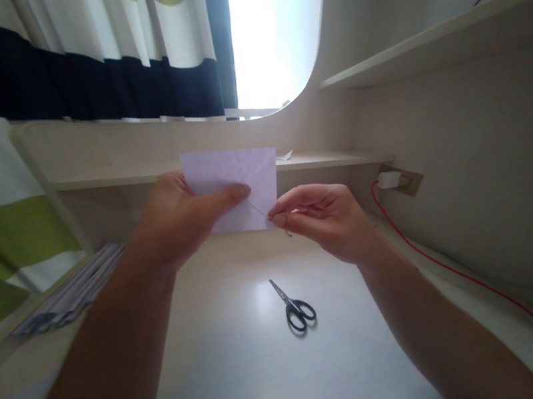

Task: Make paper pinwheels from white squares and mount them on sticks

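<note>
My left hand (178, 217) is closed on a white sheet of paper (226, 169), its thumb lying across the front and the other fingers hidden behind. The sheet is held up above the desk. A thin string (259, 210) runs over the paper from near my left thumb toward the lower right corner. There my right hand (327, 217) pinches it between thumb and forefinger, and a short end shows just below the fingertips. Scissors (293, 306) with black handles lie on the desk below, apart from both hands.
The pale desk (232, 367) spreads beneath my arms. Folded grey cloth or paper (73, 291) lies at the left. A red cable (449, 265) runs from a white plug (389, 180) down the right side. A narrow shelf (326, 160) crosses behind, under the window and curtain (95, 44).
</note>
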The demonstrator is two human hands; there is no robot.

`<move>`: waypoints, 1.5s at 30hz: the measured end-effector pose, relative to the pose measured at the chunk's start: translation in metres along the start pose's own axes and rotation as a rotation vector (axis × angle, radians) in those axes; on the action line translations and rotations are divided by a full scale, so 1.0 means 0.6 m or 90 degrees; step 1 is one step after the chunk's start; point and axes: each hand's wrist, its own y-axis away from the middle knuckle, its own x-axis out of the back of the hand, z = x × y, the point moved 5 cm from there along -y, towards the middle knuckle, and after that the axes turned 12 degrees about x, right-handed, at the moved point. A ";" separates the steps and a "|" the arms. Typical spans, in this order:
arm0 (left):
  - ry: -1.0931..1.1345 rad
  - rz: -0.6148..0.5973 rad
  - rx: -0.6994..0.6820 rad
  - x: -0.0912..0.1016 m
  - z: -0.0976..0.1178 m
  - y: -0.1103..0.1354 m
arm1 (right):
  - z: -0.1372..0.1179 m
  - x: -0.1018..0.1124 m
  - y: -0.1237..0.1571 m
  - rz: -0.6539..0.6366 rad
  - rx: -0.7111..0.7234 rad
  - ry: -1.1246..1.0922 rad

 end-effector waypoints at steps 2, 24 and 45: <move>0.027 -0.011 -0.006 -0.006 0.002 0.008 | -0.003 0.000 0.004 -0.004 -0.006 -0.014; -0.014 0.055 -0.078 -0.011 0.018 0.045 | -0.024 -0.003 0.014 0.015 0.033 -0.062; -0.007 0.043 -0.052 -0.014 0.015 0.037 | -0.017 -0.003 0.010 0.023 0.019 -0.069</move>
